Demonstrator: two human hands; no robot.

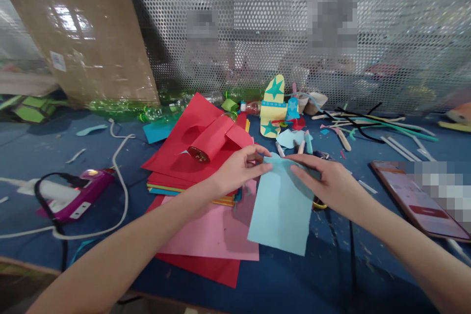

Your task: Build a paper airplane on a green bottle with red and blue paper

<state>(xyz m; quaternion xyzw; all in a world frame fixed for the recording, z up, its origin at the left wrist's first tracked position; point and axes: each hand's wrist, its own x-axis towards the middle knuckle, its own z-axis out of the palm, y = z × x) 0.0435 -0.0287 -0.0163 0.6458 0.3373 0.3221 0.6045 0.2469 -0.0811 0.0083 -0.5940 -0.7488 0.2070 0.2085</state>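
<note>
A light blue paper sheet lies over pink paper and red paper on the blue table. My left hand pinches the sheet's top left corner between thumb and fingers. My right hand rests on the sheet's top right part, fingers pressing it down and gripping its edge. Just beyond my left hand sits a rolled red paper tube on a stack of coloured sheets.
A yellow paper plane with teal stars stands at the back. Sticks and straws lie at the right, a phone near my right arm. A pink glue gun with cables sits left. Cardboard leans on perforated metal; green bottles lie below.
</note>
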